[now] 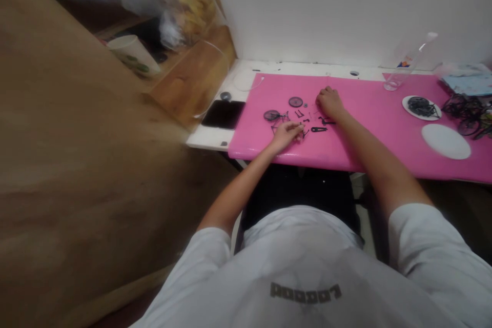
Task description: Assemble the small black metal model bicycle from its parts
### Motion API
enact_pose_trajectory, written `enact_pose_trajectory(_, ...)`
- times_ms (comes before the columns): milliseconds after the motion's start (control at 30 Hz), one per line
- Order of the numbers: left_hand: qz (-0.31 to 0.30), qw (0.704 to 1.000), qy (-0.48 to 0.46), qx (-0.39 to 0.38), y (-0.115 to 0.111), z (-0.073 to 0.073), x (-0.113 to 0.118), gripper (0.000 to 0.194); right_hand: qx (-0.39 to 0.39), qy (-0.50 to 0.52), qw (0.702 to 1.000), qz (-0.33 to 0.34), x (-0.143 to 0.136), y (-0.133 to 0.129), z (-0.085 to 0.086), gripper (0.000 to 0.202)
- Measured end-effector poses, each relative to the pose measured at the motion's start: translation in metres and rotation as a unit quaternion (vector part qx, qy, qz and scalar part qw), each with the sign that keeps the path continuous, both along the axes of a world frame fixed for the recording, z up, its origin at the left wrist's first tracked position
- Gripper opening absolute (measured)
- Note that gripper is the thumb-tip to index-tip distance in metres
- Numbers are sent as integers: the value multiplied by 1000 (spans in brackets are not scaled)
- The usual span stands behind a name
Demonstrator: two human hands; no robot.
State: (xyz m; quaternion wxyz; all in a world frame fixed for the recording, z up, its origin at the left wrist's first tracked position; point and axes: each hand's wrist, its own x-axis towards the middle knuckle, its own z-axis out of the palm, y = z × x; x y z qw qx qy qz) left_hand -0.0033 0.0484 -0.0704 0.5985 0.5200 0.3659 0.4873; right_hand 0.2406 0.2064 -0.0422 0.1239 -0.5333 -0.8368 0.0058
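Note:
On the pink sheet [284, 89], my left hand [286, 136] rests near the front edge, its fingers drawn together; whatever they may pinch is too small to make out. A small black bicycle frame [284, 117] with one wheel [271, 115] attached lies just beyond it, partly hidden by the hand. My right hand [330, 102] is farther back, its fingers curled down to the sheet, and their tips are hard to see. Between the hands are several tiny dark parts, a loose wheel [295, 102] and a flat black piece [319, 129].
To the right are a plate [408, 110] of black parts, a white disc [446, 141], a clear bottle [411, 61] and a heap of small black bicycles [467, 113]. A dark flat device [223, 114] lies left of the sheet. A brown panel [77, 164] stands close on the left.

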Motion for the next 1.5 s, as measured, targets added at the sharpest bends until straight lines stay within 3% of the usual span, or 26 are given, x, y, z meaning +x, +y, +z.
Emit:
enact_pose_trajectory(233,-2,1000,-2,-9,-1,3,0,28,6,18,999,-37,-4,8,-11,69)
enact_pose_trajectory(567,-6,1000,6,0,-1,3,0,30,-15,7,997,-75,2,13,-5,65)
enact_pose_trajectory(767,0,1000,3,-8,-2,4,0,28,-7,41,995,-93,2,18,-14,64)
enact_pose_trajectory(1100,-2,1000,8,-7,-3,6,0,29,13,51,993,-103,-6,1,-9,68)
enact_pose_trajectory(1267,2,1000,3,-11,-3,4,1,31,67,214,971,-79,-1,-26,-12,61)
enact_pose_trajectory(1367,-1,1000,9,-6,-2,2,1,34,83,316,945,-22,1,-63,-16,54)
enact_pose_trajectory(1500,-13,999,23,25,-4,-2,-1,39,44,379,924,17,-8,-123,-19,43)
